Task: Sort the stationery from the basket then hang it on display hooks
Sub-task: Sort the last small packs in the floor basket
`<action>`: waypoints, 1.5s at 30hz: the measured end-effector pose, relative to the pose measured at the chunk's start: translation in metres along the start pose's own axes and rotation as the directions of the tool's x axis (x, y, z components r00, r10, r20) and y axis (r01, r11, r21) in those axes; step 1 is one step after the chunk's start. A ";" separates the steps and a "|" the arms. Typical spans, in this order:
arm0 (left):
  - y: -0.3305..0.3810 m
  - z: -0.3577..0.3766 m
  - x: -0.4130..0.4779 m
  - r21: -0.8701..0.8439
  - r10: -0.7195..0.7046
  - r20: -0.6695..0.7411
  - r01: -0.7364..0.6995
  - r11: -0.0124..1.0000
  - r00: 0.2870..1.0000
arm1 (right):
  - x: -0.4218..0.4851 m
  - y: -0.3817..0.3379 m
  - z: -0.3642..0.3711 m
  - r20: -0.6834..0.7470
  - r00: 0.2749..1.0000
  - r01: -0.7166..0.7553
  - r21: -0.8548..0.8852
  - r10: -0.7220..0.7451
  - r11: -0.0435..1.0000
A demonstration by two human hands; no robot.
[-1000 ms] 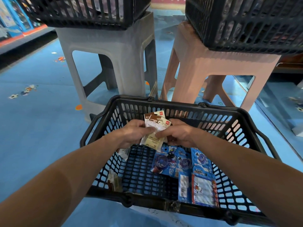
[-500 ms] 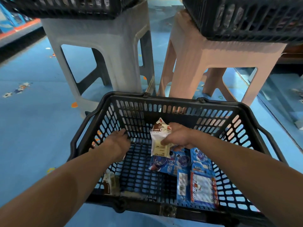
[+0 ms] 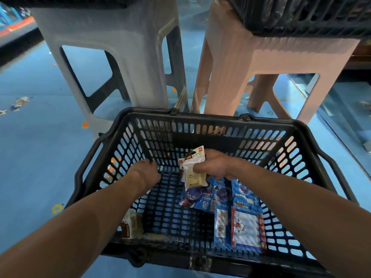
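A black mesh basket (image 3: 271, 122) stands on the blue floor in front of me. My right hand (image 3: 215, 164) grips a small stack of beige and white hang-tab packets (image 3: 193, 173) above the basket's middle. My left hand (image 3: 144, 174) reaches down into the far left corner, close to the mesh wall, and its fingers are hidden behind the back of the hand. Several blue stationery packs (image 3: 200, 195) lie on the basket floor at the right, one with a white, red-edged card (image 3: 248, 227). A brown and beige packet (image 3: 132, 225) leans in the near left corner.
Just behind the basket stand a grey plastic stool (image 3: 120, 47) and a pink one (image 3: 261, 57), side by side. On the pink stool sits another black basket (image 3: 301, 15). Open blue floor (image 3: 40, 147) stretches to the left.
My left hand has let go of the beige packets and dropped into the basket's far left corner. My right hand keeps the stack and has lowered it slightly.
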State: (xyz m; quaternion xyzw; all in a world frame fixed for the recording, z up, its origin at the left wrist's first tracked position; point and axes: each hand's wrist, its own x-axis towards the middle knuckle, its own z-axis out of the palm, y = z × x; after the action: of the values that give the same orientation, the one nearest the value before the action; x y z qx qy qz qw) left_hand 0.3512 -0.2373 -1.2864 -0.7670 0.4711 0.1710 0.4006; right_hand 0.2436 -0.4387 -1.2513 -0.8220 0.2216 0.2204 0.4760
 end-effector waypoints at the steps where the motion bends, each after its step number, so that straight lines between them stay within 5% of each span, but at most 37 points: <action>1: -0.002 0.000 0.001 -0.029 0.004 -0.005 -0.004 1.000 1.000 | -0.001 -0.001 0.000 0.011 1.000 -0.004 0.005 0.004 1.000; 6: -0.008 -0.002 -0.001 -0.299 0.019 -0.079 -0.042 0.953 0.997 | -0.005 -0.003 -0.001 0.070 0.998 -0.011 0.104 0.004 0.994; 11: -0.009 -0.013 -0.009 -0.725 -0.010 -0.142 -0.097 0.682 0.990 | -0.012 -0.010 0.000 0.039 0.998 0.042 0.305 -0.057 0.951; 15: -0.012 -0.025 -0.023 -0.944 -0.117 -0.158 -0.115 0.310 0.980 | -0.018 -0.013 -0.003 0.011 0.999 0.036 0.319 -0.042 0.947; 20: -0.016 -0.035 -0.038 -0.905 -0.160 -0.041 -0.105 -0.413 0.986 | -0.024 -0.016 -0.008 -0.037 0.998 0.058 0.463 -0.046 0.884; 24: -0.020 -0.039 -0.046 -0.742 -0.180 -0.006 -0.125 -0.658 0.984 | -0.028 -0.020 -0.017 -0.104 0.991 0.126 0.618 -0.079 0.776; 29: -0.023 -0.041 -0.050 -0.602 -0.183 -0.064 -0.184 -0.777 0.981 | -0.031 -0.022 -0.020 -0.093 0.989 0.148 0.741 -0.118 0.655; 40: -0.026 -0.055 -0.060 -0.457 -0.134 -0.104 -0.167 -0.874 0.985 | -0.045 -0.031 -0.007 0.051 0.985 0.079 0.715 -0.165 0.694; 45: -0.023 -0.055 -0.058 -0.511 -0.188 -0.034 -0.179 -0.841 0.981 | -0.042 -0.032 -0.008 0.025 0.993 0.068 0.658 -0.112 0.750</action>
State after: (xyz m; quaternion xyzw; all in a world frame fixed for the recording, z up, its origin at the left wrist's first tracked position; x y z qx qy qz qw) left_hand 0.3358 -0.2411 -1.2045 -0.6082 -0.0073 0.4203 -0.6733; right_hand 0.2294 -0.4246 -1.2017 -0.6055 0.2299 0.1312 0.7505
